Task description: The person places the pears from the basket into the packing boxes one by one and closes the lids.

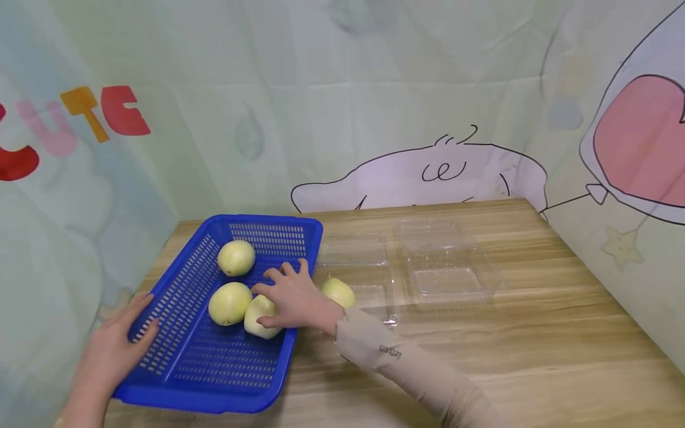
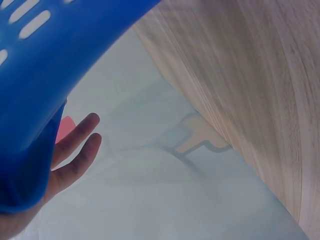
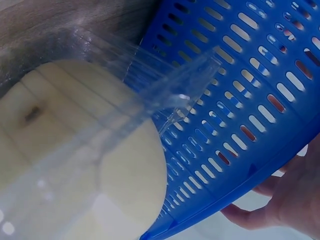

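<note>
My left hand (image 1: pixel 109 345) holds the left rim of a blue plastic basket (image 1: pixel 203 403), thumb over the inner side. In the left wrist view, two of its fingers (image 2: pixel 82 155) extend beyond the basket wall. My right hand (image 1: pixel 294 297) reaches over the basket's right rim, fingers spread above a small pale yellow-green melon (image 1: pixel 259 318) that it partly covers. Two more melons lie inside, one beside it (image 1: pixel 229 304) and one farther back (image 1: pixel 236 258). Another melon (image 1: pixel 338 291) sits in a clear plastic clamshell box (image 1: pixel 387 279), partly behind my right wrist.
A second clear clamshell box (image 1: pixel 446 279) stands with its lid up, right of the first. The wooden table (image 1: pixel 535 333) stretches to the right. A printed cloth (image 1: pixel 257 101) hangs behind and along both sides, close to the basket's left edge.
</note>
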Demonstrator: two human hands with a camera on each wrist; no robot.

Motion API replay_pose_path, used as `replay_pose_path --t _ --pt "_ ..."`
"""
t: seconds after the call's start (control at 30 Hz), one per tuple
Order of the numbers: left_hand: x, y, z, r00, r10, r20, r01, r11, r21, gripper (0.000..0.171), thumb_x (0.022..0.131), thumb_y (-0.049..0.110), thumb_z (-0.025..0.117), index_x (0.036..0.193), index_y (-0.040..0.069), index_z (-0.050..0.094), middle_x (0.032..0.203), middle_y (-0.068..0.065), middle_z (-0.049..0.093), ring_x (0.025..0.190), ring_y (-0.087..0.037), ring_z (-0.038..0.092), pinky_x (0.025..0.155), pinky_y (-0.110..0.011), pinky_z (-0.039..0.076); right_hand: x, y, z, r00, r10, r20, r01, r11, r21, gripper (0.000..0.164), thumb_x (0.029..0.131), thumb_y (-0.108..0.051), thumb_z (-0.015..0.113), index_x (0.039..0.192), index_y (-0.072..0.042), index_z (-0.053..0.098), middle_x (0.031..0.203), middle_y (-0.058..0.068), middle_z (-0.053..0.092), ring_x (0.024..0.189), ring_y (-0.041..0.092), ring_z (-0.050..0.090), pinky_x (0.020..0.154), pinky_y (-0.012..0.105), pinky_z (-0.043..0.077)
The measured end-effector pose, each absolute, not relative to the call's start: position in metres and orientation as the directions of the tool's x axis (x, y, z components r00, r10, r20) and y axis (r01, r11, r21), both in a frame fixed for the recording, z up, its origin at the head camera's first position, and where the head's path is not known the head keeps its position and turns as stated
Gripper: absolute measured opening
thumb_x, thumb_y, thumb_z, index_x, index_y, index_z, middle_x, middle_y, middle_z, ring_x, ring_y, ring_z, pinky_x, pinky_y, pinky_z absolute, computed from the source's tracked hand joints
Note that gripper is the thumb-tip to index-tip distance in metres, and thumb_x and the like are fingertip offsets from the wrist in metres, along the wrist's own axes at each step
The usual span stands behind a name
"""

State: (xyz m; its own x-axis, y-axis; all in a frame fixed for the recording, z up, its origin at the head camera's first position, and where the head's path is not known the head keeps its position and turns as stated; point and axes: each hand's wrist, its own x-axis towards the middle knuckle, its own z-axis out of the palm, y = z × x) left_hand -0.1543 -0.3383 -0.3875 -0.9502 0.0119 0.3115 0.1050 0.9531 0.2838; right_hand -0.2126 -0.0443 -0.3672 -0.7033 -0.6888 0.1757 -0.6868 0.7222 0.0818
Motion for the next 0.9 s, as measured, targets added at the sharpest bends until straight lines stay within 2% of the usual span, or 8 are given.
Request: replay_pose_path --t 0.23,0.6,0.9 --pt "-0.154 -0.337 -0.385 -0.956 0.003 0.294 0.091 0.954 0.285 0.052 0.086 0.019 0.052 0.132 -0.001 0.038 0.128 -0.030 0.043 0.107 -0.053 0.041 0.084 -0.062 0.033 -0.216 -0.048 -0.364 -0.697 -0.707 0.114 -0.707 0.705 0.053 0.053 0.076 -0.060 0.054 0.124 -0.037 0.048 0.120 -0.007 0.052 0.102 0.016 0.045 0.089 0.048 0.031" --pt "-0.154 -0.336 -0.386 -0.938 0.023 0.347 0.132 0.947 0.295 0.050 0.084 0.016 0.055 0.130 -0.001 0.041 0.126 -0.031 0.044 0.106 -0.054 0.042 0.083 -0.061 0.033 -0.217 -0.053 -0.366 -0.705 -0.706 0.071 -0.705 0.708 0.040 0.056 0.075 -0.059 0.056 0.125 -0.037 0.046 0.121 -0.006 0.053 0.109 0.020 0.047 0.093 0.056 0.030" --pt "-0.153 -0.337 -0.385 -0.955 0.011 0.295 0.100 0.953 0.287 0.053 0.086 0.020 0.053 0.132 0.000 0.038 0.128 -0.031 0.043 0.108 -0.054 0.040 0.084 -0.063 0.032 -0.217 -0.057 -0.368 -0.709 -0.703 0.056 -0.701 0.711 0.043 0.059 0.073 -0.061 0.058 0.125 -0.037 0.047 0.122 -0.004 0.053 0.111 0.023 0.047 0.096 0.058 0.029"
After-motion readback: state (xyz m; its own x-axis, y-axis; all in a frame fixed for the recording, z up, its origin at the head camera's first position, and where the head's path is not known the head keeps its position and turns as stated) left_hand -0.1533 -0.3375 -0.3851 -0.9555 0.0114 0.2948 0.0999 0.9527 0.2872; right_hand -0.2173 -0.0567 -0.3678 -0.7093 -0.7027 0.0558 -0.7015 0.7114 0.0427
